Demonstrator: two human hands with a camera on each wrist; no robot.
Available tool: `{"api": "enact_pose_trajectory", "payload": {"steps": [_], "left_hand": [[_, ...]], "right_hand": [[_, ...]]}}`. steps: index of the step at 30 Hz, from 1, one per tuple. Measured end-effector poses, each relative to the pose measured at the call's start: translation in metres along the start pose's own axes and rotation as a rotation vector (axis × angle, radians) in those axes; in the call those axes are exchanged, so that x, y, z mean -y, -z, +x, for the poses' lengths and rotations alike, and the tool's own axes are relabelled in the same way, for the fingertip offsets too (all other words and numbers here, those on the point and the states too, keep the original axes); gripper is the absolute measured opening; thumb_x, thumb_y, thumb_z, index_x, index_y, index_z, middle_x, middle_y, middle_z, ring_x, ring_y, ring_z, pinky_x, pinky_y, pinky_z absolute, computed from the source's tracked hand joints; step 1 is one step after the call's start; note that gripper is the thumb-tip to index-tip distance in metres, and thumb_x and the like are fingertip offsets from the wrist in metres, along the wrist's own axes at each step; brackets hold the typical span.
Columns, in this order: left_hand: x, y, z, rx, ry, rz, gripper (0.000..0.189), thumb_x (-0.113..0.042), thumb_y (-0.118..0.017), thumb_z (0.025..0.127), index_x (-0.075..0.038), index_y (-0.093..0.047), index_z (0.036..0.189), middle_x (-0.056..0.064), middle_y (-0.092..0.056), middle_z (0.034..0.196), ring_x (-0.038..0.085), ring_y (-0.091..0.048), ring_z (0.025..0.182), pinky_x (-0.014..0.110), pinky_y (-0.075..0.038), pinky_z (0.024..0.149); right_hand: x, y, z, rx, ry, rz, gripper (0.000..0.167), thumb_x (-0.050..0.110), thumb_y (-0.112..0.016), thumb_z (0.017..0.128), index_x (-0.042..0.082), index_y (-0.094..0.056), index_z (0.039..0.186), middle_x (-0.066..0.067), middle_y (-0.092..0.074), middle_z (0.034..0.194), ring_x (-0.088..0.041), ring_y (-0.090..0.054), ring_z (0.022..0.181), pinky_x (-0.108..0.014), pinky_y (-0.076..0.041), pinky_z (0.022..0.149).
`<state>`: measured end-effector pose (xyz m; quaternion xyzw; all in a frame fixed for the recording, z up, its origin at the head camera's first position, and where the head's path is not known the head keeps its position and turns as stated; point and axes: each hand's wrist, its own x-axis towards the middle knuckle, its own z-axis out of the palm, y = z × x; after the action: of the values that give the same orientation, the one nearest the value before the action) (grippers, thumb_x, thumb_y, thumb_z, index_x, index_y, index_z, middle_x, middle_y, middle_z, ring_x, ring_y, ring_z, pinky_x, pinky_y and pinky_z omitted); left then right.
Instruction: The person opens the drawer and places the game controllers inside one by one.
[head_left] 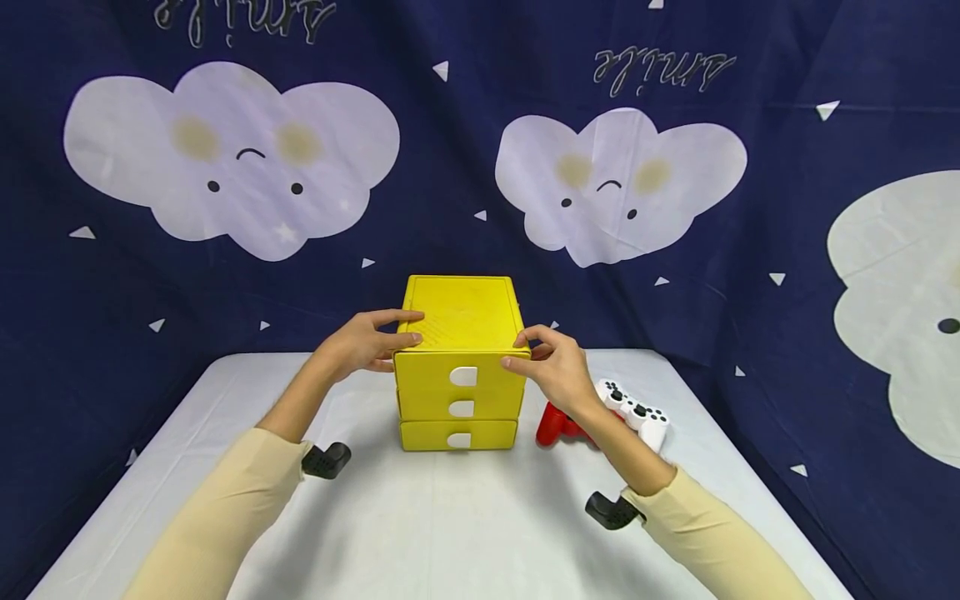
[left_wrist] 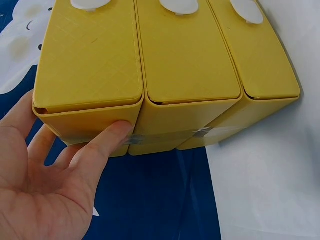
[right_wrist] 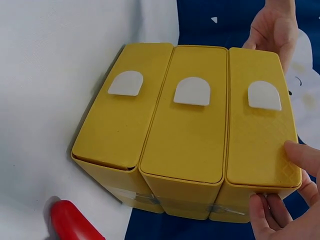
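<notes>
A yellow drawer box point(head_left: 462, 383) stands on the white table, three drawers high, each drawer with a white rounded tab. At its upper left edge, my left hand point(head_left: 362, 342) touches it with fairly straight fingers, two lying over the top and another digit against the side. My right hand point(head_left: 557, 367) pinches the upper right front corner. In the right wrist view its thumb point(right_wrist: 302, 155) presses the top drawer's front while other fingers bend against the side wall. Clear tape point(left_wrist: 165, 139) runs across the box's side in the left wrist view. All three drawers are closed.
Right of the box lie a red game controller point(head_left: 553, 425) and a white one point(head_left: 651, 421), partly hidden behind my right forearm. A dark blue cloth point(head_left: 442, 167) with white clouds hangs behind the white table point(head_left: 435, 525). Black camera mounts sit at both wrists.
</notes>
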<state>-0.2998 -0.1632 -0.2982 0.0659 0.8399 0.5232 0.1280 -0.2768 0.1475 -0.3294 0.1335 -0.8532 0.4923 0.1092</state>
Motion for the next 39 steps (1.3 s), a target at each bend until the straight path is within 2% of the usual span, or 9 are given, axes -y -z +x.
{"api": "enact_pose_trajectory", "payload": {"steps": [6,16,26,31,35,39], "left_hand": [[0.000,0.000,0.001,-0.005,0.003,-0.001,0.060,-0.035,-0.069,0.098,-0.028,-0.046,0.154,0.011,-0.037,0.163,0.040,-0.051,0.138,0.045,-0.055,0.103],[0.000,0.001,0.001,0.001,-0.001,0.009,0.060,-0.036,-0.069,0.098,-0.029,-0.046,0.154,0.010,-0.033,0.165,0.043,-0.046,0.141,0.047,-0.053,0.105],[-0.001,0.000,0.001,0.001,0.008,0.005,0.061,-0.036,-0.069,0.098,-0.030,-0.047,0.153,0.010,-0.032,0.165,0.043,-0.046,0.141,0.047,-0.053,0.105],[0.001,0.001,0.001,0.000,0.010,0.007,0.061,-0.036,-0.069,0.098,-0.030,-0.046,0.153,0.010,-0.032,0.165,0.043,-0.047,0.141,0.047,-0.054,0.105],[0.003,0.000,0.002,0.000,0.010,0.002,0.061,-0.037,-0.070,0.097,-0.030,-0.047,0.153,0.010,-0.032,0.165,0.043,-0.048,0.140,0.047,-0.054,0.104],[0.002,0.001,0.002,0.000,0.003,0.003,0.061,-0.037,-0.070,0.097,-0.030,-0.047,0.153,0.010,-0.032,0.165,0.043,-0.046,0.141,0.047,-0.054,0.104]], "right_hand": [[0.000,-0.003,0.000,-0.029,0.007,0.001,0.027,0.025,-0.086,0.083,0.019,-0.069,0.102,-0.008,-0.070,0.092,-0.024,-0.062,0.082,-0.032,-0.053,0.072],[0.000,-0.010,-0.001,-0.112,0.033,-0.001,0.024,0.022,-0.087,0.080,0.018,-0.069,0.095,-0.007,-0.068,0.081,-0.025,-0.061,0.073,-0.031,-0.051,0.059],[0.001,-0.011,-0.002,-0.125,0.032,-0.006,0.025,0.022,-0.087,0.080,0.015,-0.070,0.096,-0.011,-0.070,0.087,-0.024,-0.061,0.075,-0.031,-0.052,0.062],[-0.003,-0.015,-0.003,-0.147,0.070,0.003,0.024,0.021,-0.087,0.081,0.014,-0.069,0.096,-0.011,-0.069,0.086,-0.024,-0.062,0.072,-0.032,-0.054,0.062],[-0.004,-0.014,-0.006,-0.162,0.094,-0.024,0.023,0.021,-0.087,0.081,0.014,-0.071,0.097,-0.010,-0.064,0.088,-0.023,-0.063,0.076,-0.032,-0.055,0.065],[0.002,-0.008,-0.005,-0.135,0.096,-0.064,0.021,0.023,-0.086,0.083,0.014,-0.074,0.098,-0.010,-0.060,0.090,-0.024,-0.060,0.083,-0.033,-0.052,0.068]]}}
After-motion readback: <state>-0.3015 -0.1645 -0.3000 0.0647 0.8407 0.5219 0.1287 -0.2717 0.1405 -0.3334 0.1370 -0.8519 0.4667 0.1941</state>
